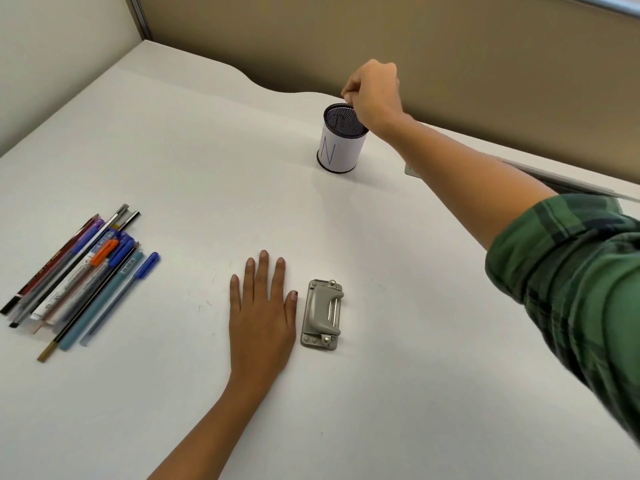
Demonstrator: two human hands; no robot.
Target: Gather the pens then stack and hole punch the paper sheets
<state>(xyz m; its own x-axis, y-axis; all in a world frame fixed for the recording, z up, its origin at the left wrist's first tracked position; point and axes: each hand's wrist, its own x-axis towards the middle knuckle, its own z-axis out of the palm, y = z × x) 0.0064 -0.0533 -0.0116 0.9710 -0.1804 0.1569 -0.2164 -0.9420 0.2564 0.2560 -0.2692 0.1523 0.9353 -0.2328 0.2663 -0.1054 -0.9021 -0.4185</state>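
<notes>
Several pens and pencils [79, 275] lie side by side in a loose pile at the left of the white desk [173, 150]. A grey hole punch [322, 315] sits near the middle. My left hand [261, 317] lies flat on the desk just left of the punch, fingers straight. A black mesh pen cup [341, 140] with a white paper label stands at the back. My right hand [372, 93] reaches over it with curled fingers pinching its far rim. Something thin and dark shows inside the cup. No paper sheets are in view.
A beige partition wall [450, 64] runs along the desk's curved back edge. A grey cable slot [561, 181] lies at the right, partly behind my right forearm in its green plaid sleeve.
</notes>
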